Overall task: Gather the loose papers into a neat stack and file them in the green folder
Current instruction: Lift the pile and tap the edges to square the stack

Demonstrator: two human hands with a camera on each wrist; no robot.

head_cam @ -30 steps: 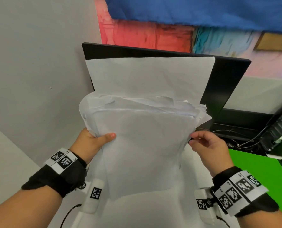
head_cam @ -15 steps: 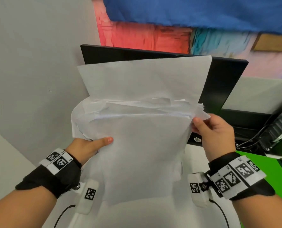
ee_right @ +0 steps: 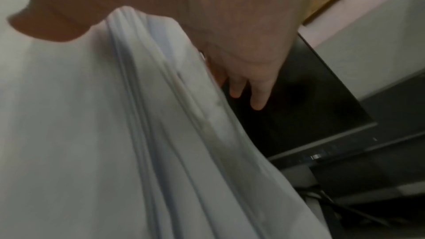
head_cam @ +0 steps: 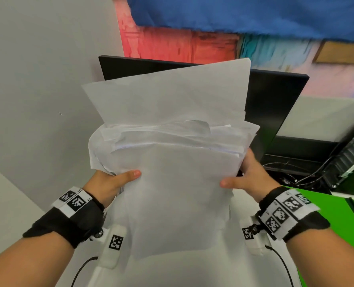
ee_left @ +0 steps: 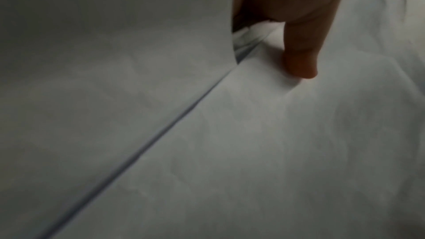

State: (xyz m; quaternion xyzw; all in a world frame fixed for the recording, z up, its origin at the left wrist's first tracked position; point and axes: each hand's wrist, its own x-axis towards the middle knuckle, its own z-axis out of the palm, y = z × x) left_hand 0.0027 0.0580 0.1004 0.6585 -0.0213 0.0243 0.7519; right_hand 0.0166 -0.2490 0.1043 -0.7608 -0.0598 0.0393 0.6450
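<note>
Paper stack (head_cam: 178, 183) held upright between left hand (head_cam: 108, 183) and right hand (head_cam: 248, 181)

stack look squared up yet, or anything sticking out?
Not squared. One sheet sticks up well above the paper stack, tilted. The stack's top edges are ragged and curled. Left hand and right hand grip its sides.
</note>
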